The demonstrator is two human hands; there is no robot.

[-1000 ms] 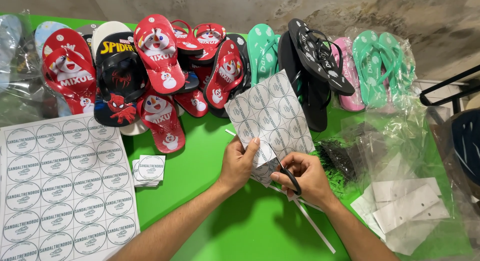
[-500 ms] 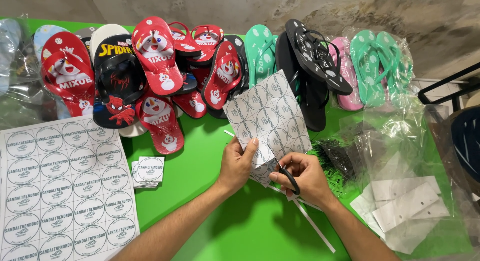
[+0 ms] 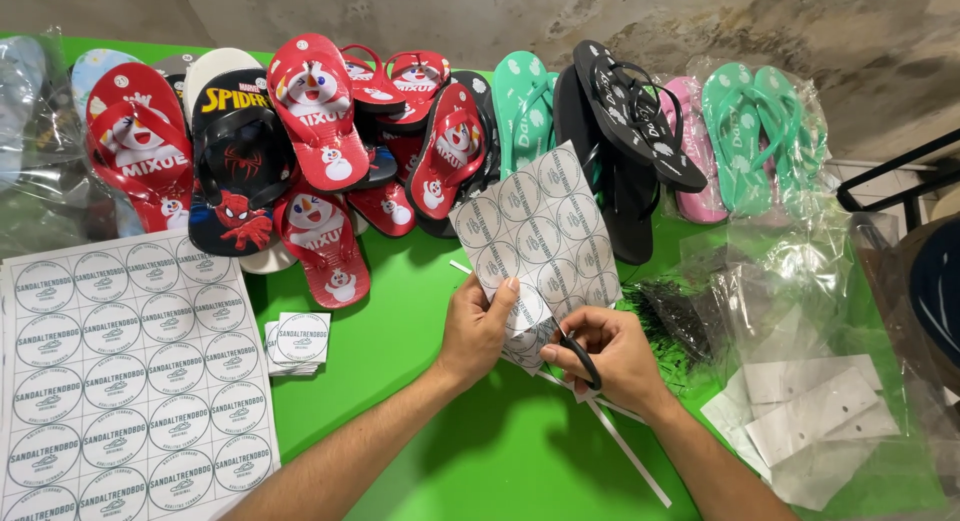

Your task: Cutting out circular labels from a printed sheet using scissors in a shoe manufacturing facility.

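A: Label sheet [image 3: 540, 236] location?
B: Held tilted above the green worktop [image 3: 420, 321], in front of the sandals [image 3: 320, 111].
A: Hands?
B: Left hand [image 3: 478, 326] pinches the sheet's lower edge. Right hand [image 3: 610, 356] is curled through the scissors [image 3: 578, 359] at that edge.
A: Nearby?
B: Cut labels [image 3: 298, 341] stacked left, beside a full sheet [image 3: 120, 371].

Red, black, teal and pink flip-flops [image 3: 330, 131] line the back of the green desk [image 3: 400, 351]. A full sticker sheet [image 3: 120, 371] lies at left (cut labels [image 3: 298, 339] stacked beside it); clear bags [image 3: 810, 411] lie right.
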